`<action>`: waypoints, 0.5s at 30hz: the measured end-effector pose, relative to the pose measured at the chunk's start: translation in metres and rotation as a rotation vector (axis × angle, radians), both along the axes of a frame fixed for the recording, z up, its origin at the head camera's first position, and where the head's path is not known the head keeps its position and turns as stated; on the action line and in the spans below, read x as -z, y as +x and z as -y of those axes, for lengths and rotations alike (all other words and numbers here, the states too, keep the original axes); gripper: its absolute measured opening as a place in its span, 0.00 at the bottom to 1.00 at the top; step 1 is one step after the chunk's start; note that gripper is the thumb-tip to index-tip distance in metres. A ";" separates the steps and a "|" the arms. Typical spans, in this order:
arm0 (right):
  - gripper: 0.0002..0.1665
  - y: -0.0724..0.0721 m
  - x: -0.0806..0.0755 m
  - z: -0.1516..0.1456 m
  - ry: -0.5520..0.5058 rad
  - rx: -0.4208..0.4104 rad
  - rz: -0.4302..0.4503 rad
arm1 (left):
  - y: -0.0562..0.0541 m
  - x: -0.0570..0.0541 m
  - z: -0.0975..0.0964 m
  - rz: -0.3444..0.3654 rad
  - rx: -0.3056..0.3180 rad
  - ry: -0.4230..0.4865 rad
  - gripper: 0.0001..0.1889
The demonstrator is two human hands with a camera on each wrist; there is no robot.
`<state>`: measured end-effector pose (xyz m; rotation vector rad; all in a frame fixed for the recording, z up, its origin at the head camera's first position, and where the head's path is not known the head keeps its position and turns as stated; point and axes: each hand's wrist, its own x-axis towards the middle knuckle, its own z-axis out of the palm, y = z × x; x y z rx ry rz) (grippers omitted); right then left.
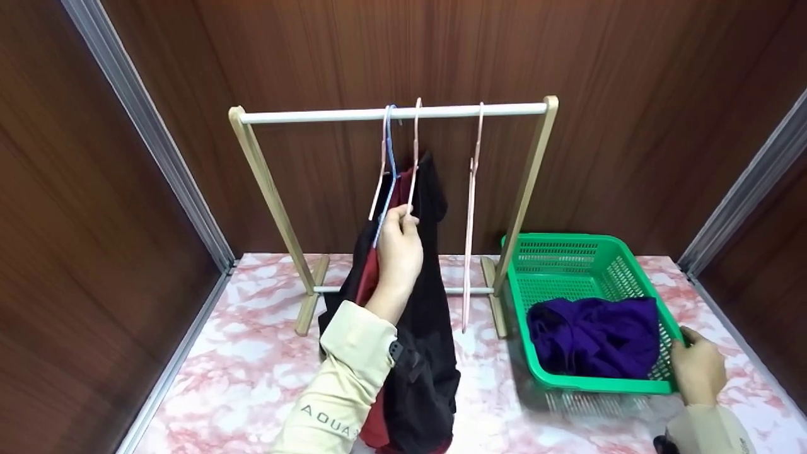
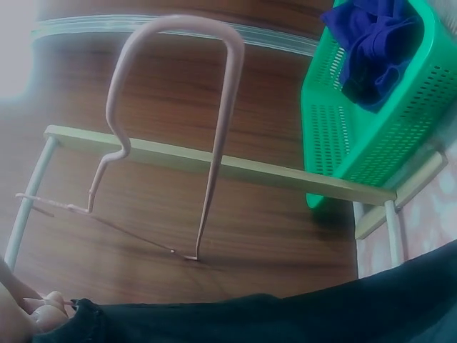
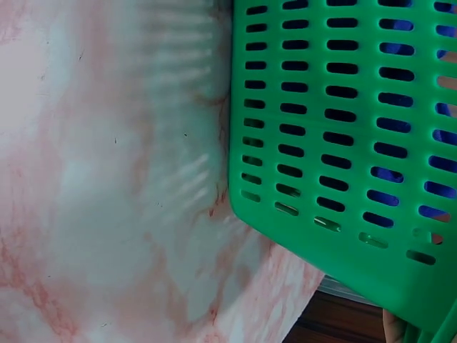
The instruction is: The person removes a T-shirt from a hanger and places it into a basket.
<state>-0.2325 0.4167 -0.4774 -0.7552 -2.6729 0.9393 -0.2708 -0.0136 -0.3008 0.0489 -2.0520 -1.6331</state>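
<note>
Left forearm: sleeved, stretched forward and up, in front of the clothes rack. Left wrist bare beyond the cuff. Left hand raised before the rack's mid-span, fingers bent, pinching with the thumb. Right forearm: sleeved, partly in view. Right hand well right of the rack, fingers curled in a grip.

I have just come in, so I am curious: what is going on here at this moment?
A person is handling laundry at a small rack. The left hand holds a pink hanger beside black and red clothes that hang there. The right hand grips the edge of a green basket, in which a purple cloth lies bunched up. A bare hanger hangs nearer the basket.
</note>
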 end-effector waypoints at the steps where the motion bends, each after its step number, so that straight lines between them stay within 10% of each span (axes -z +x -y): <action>1: 0.29 0.000 0.000 0.000 0.000 0.000 -0.003 | 0.000 0.000 0.000 -0.011 -0.004 -0.004 0.12; 15: 0.28 -0.001 0.002 0.000 0.013 0.011 -0.031 | 0.010 0.014 -0.008 -0.118 -0.018 0.057 0.13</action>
